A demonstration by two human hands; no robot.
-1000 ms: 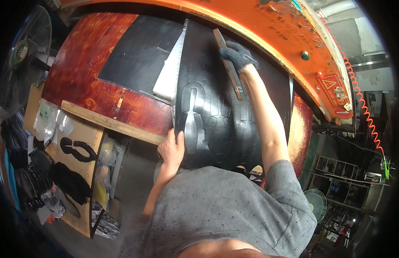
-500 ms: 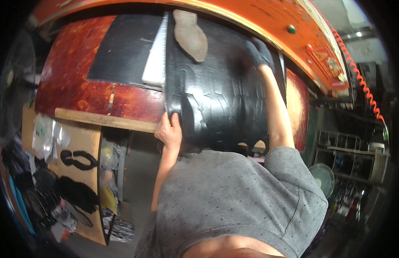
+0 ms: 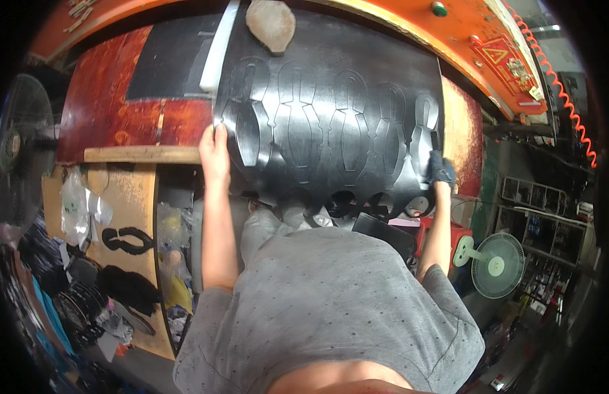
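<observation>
A large glossy black sheet (image 3: 321,138) spans the space in front of me, with several cut or pressed sole-like outlines across it. Round holes show along its near edge. My bare left hand (image 3: 216,154) grips the sheet's left edge, thumb on top and the other fingers mostly hidden. At the right edge, my right hand (image 3: 441,169) in a dark glove closes on the sheet near its front corner. On the sheet's far left part lies a flat, brownish-grey piece (image 3: 270,26) with a rounded outline.
A white strip (image 3: 219,52) and a dark flat sheet (image 3: 167,62) lie on the reddish worktop (image 3: 94,118) at left. An orange machine beam (image 3: 409,29) crosses the far side. A fan (image 3: 496,264) stands at right; a board with black cut pieces (image 3: 127,197) is at lower left.
My right hand has come back from the far right of the sheet to its near right edge. The sheet's near part has shifted, and the left hand sits farther forward and left.
</observation>
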